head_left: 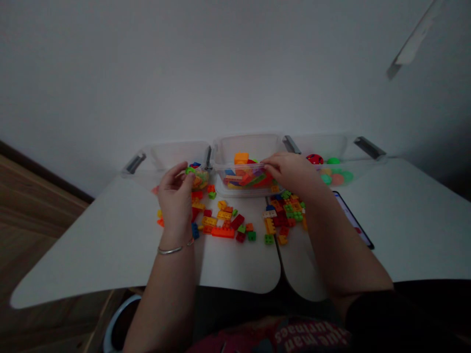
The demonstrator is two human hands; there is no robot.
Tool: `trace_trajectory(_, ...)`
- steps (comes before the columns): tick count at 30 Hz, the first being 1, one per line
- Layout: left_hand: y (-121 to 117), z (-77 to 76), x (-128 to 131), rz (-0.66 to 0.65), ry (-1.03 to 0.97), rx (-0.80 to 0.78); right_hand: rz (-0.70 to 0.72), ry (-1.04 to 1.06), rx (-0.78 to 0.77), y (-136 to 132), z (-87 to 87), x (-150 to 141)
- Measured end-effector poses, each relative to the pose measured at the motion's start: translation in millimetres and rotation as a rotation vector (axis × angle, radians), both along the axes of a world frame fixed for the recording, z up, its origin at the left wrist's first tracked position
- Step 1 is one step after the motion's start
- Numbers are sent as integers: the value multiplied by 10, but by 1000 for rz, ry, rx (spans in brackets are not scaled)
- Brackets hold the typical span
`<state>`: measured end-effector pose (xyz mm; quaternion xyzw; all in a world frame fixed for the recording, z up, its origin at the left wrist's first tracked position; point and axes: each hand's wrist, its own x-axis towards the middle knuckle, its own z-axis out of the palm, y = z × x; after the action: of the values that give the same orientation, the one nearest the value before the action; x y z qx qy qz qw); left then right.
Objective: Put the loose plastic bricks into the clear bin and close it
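At the left clear container (176,147), my left hand (176,196) pinches a light green toy brick (190,170) between thumb and fingers. My right hand (290,171) is at the front right rim of the middle clear container (250,139), fingers closed together; whether they grip the rim or a small piece is hidden. Inside that container lie many coloured bricks, with an orange block (241,158) on top. Loose bricks (224,214) are spread on the white table below and between my hands, and a second cluster of bricks (287,211) lies under my right forearm.
A right clear container (324,142) holds coloured balls (336,179) and a red black-spotted piece (315,159). A phone (353,220) lies right of my right forearm. A seam (278,255) splits the white table (235,264). A wall stands behind the containers.
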<state>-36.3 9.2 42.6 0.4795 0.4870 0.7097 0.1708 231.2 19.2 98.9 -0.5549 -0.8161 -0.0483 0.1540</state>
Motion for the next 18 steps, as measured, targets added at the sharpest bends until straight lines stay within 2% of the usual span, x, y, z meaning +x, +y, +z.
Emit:
trace_trajectory(3, 101, 150, -142, 38, 60, 1, -5, 1, -4, -3, 6, -1)
trace_trajectory(6, 224, 220, -218, 125, 216, 37, -7, 4, -5, -4, 10, -3)
trace_trajectory(12, 368, 125, -179, 205, 670, -21, -12, 6, -5, -4, 8, -8)
trace_trajectory(18, 404, 30, -117, 228, 890, -89, -2, 7, 5, 3, -5, 8)
